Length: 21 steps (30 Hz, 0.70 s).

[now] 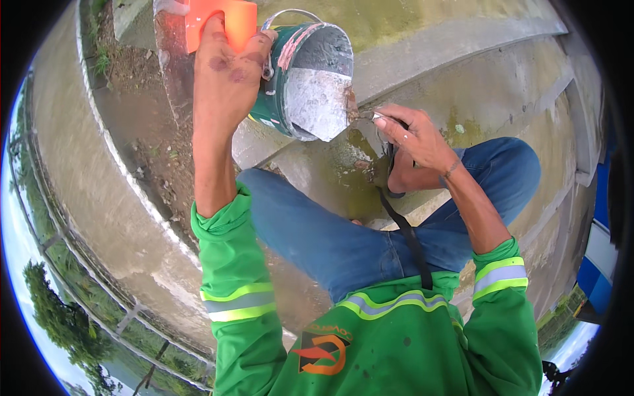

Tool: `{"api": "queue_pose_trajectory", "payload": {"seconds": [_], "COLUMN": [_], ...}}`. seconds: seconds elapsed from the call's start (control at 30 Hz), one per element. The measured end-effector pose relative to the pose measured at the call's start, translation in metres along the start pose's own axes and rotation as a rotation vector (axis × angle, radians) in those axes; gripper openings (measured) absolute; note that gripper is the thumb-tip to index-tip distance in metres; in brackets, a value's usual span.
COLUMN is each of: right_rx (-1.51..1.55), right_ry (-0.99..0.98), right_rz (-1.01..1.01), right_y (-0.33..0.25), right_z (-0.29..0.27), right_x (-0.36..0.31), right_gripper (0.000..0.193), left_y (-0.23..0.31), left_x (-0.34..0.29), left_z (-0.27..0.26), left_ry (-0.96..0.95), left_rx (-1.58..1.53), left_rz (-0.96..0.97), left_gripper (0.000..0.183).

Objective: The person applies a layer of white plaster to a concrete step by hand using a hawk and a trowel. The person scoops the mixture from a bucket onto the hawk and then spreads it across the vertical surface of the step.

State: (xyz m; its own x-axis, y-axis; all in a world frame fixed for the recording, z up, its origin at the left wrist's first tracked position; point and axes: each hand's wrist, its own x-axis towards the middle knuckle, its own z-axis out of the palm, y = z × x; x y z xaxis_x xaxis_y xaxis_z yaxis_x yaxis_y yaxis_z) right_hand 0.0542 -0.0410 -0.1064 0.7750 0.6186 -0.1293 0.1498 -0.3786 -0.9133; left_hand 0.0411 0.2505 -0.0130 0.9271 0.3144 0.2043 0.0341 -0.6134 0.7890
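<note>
My left hand point(228, 82), stained on its back, grips a flat orange plastic piece point(241, 23) with a notch in its edge. Its thumb lies by the wire handle point(269, 66) of a green bucket point(281, 92); whether it also holds the bucket is unclear. The bucket is tipped so that its mouth faces right, its inside smeared with grey-white material. In my right hand point(419, 138) is the handle end of a trowel. The trowel's whitish, coated blade point(317, 99) reaches across the bucket's mouth.
I sit low on stained concrete steps point(456, 56), my jeans-clad knees point(297, 218) bent to either side. A dirt strip point(142, 132) with stones and weeds runs along the left, beside a white-edged concrete path point(99, 198). A black strap point(406, 231) hangs between my legs.
</note>
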Motion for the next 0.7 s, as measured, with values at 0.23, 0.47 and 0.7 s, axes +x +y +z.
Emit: {"api": "queue_pose_trajectory", "payload": {"seconds": [0.23,0.47,0.7], "right_rx": [-0.156,-0.028,0.066], "right_ry": [-0.004,-0.046,-0.153], "right_rz": [0.086,0.084,0.016], "right_y": [-0.061,-0.093,-0.126], "right_z": [-0.064,-0.066,-0.045], "right_x": [0.006,0.027,0.050], "right_gripper": [0.037,0.033,0.034], "left_y": [-0.037,-0.101,-0.158], "left_x": [0.009,-0.016,-0.070], "left_z": [-0.050,-0.106,-0.153], "left_ry": [0.205,0.314,0.287], "left_rx": [-0.623,-0.570,-0.527], "left_rz": [-0.255,-0.532,-0.670], "left_gripper": [0.035,0.027,0.029]}}
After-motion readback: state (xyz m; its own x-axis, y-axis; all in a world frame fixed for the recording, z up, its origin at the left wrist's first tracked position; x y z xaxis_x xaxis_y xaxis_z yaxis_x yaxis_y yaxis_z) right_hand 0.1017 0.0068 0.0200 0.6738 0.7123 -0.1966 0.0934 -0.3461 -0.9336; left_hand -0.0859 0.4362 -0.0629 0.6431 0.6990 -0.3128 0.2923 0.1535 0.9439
